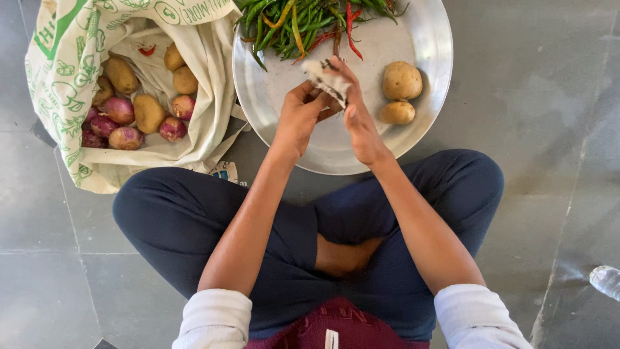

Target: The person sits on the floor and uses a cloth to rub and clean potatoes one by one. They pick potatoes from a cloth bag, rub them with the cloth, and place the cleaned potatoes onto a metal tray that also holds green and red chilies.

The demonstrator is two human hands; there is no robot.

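Observation:
I sit cross-legged on a grey floor. My left hand (301,114) and my right hand (356,114) meet over a round steel plate (420,39). Together they hold a small whitish thing with dark patches (326,77), pinched between the fingers of both hands; its kind is unclear, perhaps a garlic bulb or a peel. Two potatoes (401,80) lie on the plate just right of my right hand. A pile of green and red chillies (303,22) lies at the plate's far edge.
An open cloth bag (71,58) with green print lies at the left, holding potatoes (148,113) and several purple onions (116,110). A clear plastic bottle (606,281) shows at the right edge. My dark blue trouser legs (174,213) cross below the plate.

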